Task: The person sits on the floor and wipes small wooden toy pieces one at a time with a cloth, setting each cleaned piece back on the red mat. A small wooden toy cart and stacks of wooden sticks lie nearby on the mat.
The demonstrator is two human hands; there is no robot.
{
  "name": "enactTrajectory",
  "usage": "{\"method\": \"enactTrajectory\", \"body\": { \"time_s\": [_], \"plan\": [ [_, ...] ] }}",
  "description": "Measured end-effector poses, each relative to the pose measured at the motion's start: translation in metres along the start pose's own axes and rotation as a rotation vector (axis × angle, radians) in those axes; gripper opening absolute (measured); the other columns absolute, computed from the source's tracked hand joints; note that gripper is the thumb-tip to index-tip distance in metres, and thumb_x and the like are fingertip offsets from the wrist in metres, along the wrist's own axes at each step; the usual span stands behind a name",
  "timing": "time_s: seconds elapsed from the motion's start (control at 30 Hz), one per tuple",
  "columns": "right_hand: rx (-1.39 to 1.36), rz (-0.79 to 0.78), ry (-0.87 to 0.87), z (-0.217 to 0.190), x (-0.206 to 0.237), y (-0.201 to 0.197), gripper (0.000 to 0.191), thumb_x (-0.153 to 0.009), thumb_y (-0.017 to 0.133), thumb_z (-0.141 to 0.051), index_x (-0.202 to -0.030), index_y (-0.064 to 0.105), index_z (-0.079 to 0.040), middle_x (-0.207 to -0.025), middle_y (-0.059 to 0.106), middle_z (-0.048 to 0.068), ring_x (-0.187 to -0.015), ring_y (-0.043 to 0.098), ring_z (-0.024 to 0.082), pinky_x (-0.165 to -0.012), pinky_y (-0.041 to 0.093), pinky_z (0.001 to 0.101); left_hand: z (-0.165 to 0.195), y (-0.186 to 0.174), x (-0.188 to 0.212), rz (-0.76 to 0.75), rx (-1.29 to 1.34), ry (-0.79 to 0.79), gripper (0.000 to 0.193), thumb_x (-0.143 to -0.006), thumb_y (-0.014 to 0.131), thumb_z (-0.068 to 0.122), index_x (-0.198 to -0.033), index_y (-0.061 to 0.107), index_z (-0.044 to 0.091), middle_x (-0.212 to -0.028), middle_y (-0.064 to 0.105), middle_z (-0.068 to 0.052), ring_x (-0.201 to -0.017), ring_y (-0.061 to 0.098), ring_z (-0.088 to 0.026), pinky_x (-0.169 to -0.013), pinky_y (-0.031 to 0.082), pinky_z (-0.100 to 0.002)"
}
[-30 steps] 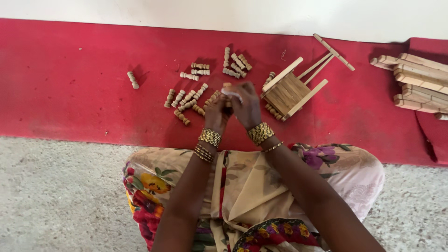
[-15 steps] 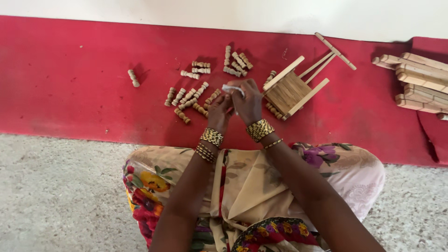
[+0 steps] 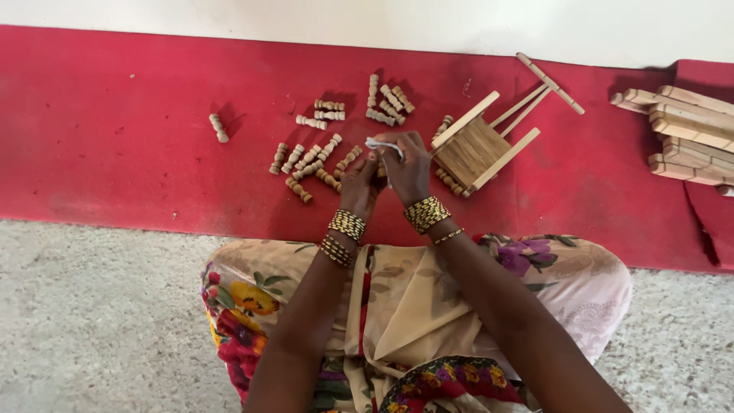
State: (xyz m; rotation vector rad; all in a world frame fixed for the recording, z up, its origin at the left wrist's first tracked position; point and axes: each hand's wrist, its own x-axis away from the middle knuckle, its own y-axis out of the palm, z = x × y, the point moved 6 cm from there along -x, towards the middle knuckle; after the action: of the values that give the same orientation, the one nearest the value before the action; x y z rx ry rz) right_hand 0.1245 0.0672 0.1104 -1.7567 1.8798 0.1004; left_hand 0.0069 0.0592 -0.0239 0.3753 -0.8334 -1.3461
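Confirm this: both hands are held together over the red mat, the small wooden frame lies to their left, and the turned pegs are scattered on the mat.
Not quite. The head view shows the frame lying to the right of the hands, not the left. The rest stands: the hands are together over the red mat, with the pegs scattered on it.

Both hands, left hand [image 3: 358,183], right hand [image 3: 407,170], pinch white scrap [image 3: 381,144] over wooden pegs [image 3: 310,160].

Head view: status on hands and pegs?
Both hands together: right hand pinching white scrap, left hand close beside. Pegs loose on red mat. Wooden frame beside right hand.
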Motion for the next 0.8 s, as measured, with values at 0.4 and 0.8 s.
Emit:
{"method": "enactTrajectory", "body": {
  "time_s": [0.4, 0.8],
  "plan": [
    [0.069, 0.075, 0.007, 0.023, -0.011, 0.004, 0.009, -0.092, 0.075, -0.004, -0.101, 0.075, -0.006, -0.103, 0.067, 0.009, -0.086, 0.071, 0.017, -0.073, 0.061, 0.0297, -0.001, 0.005, 0.003, 0.008, 0.034, -0.007, 0.022, -0.111, 0.059, 0.014, -0.122, 0.067, -0.003, -0.102, 0.072, -0.007, -0.082, 0.067, -0.013, -0.071, 0.059, -0.026],
    [0.142, -0.083, -0.041, -0.003, 0.001, 0.013, 0.012, -0.09, 0.075, -0.005, -0.102, 0.075, -0.009, -0.106, 0.066, 0.009, -0.088, 0.071, 0.02, -0.072, 0.061, 0.0301, 0.019, -0.009, -0.009, -0.05, 0.108, 0.094, 0.024, -0.105, 0.051, 0.007, -0.125, 0.064, 0.002, -0.101, 0.07, -0.004, -0.086, 0.066, -0.012, -0.078, 0.059, -0.027]
  ]
}}
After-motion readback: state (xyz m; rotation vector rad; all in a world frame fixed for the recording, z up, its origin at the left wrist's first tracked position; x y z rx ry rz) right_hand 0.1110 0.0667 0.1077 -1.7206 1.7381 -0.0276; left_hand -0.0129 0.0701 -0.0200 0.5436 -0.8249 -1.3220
